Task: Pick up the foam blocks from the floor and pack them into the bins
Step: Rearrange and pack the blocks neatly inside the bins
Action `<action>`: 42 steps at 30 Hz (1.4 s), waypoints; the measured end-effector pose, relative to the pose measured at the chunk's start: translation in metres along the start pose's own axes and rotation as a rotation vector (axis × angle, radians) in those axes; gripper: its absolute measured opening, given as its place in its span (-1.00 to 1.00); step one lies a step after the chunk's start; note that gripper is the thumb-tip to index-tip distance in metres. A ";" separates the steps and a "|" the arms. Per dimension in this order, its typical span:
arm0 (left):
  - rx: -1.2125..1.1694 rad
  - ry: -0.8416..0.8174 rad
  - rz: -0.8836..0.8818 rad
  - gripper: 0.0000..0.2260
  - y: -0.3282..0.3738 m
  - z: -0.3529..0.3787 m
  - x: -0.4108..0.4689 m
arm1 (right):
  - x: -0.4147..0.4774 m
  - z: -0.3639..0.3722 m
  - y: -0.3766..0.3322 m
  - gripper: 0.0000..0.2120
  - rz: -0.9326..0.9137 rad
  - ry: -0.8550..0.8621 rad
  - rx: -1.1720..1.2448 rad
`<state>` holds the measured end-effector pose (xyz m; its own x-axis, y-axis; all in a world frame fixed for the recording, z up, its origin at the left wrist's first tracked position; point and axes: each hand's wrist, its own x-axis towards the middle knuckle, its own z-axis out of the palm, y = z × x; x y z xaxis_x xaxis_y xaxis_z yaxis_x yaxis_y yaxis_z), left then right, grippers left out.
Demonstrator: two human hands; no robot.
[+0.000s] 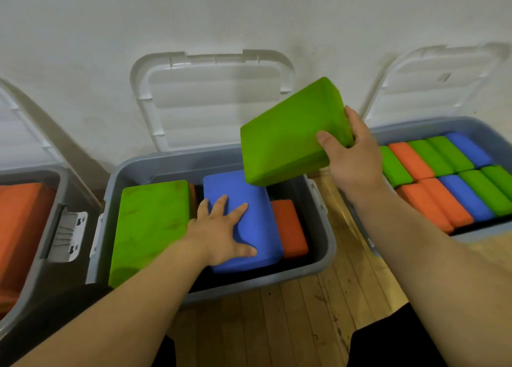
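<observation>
- Right hand (pixel 352 156) clamps the green block (pixel 291 133) at its near end: thumb on the top face, fingers curled round the far edge.
- Green block is tilted in the air over the right rear corner of the mid bin (pixel 263 283).
- Left hand (pixel 221 228) is spread flat with fingers straight, pressing on the blue block (pixel 249 194) inside the mid bin. It is not gripping.
- Hands are well apart, one per block.
- Inside the mid bin: second green block (pixel 149 228) flat at the left, blue block in the middle, orange block (pixel 289 228) lower down at the right.
- Right of the mid bin: right bin (pixel 415 129), packed with rows of orange, green and blue blocks on edge.
- Left of the mid bin: left bin (pixel 36 172), orange blocks inside.
- Behind the mid bin: lid (pixel 213 103) open, leaning on the wall.
- In front of the mid bin: wood floor (pixel 304 325).
- Handling (judged): foam, probably light, since one hand carries it tilted. Firm enough to hold its shape. Matte, so not slippery, and not fragile.
- Best hold (judged): pinch across the thickness at a short end, thumb on one face and fingers on the other.
- Step (judged): green block is about to go in, probably into the gap over the orange block.
</observation>
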<state>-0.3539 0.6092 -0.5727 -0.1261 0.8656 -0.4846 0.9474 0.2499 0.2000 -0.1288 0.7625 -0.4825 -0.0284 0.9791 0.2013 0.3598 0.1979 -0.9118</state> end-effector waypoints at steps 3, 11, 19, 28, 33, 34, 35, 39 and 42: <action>-0.035 0.021 0.004 0.03 0.001 -0.001 0.000 | -0.001 -0.001 -0.003 -0.29 -0.049 0.081 -0.128; -0.175 0.011 -0.009 0.04 -0.010 0.005 0.007 | -0.016 0.016 0.002 -0.30 -0.084 0.053 -0.273; -0.300 -0.005 0.068 0.02 -0.019 0.011 0.010 | -0.017 0.022 0.014 -0.29 -0.056 -0.010 -0.415; -0.344 -0.037 0.116 0.02 -0.021 0.013 0.015 | -0.022 0.047 0.028 -0.20 -0.038 -0.231 -0.655; -0.368 -0.026 0.123 0.02 -0.023 0.015 0.017 | -0.014 0.051 0.031 -0.29 0.027 -0.370 -0.625; -0.371 -0.023 0.123 0.01 -0.023 0.016 0.017 | -0.015 0.054 0.029 -0.31 0.010 -0.383 -0.626; -0.374 -0.019 0.122 0.01 -0.023 0.016 0.018 | -0.015 0.057 0.028 -0.31 -0.003 -0.394 -0.634; -0.385 0.000 0.121 0.00 -0.023 0.017 0.018 | -0.007 0.070 0.028 -0.32 -0.020 -0.473 -0.669; -0.397 0.002 0.110 -0.01 -0.023 0.018 0.017 | 0.007 0.077 0.046 -0.32 0.054 -0.577 -0.731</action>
<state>-0.3727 0.6105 -0.6014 -0.0316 0.8971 -0.4407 0.7681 0.3039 0.5636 -0.1844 0.7825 -0.5510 -0.3833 0.8965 -0.2224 0.8663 0.2654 -0.4232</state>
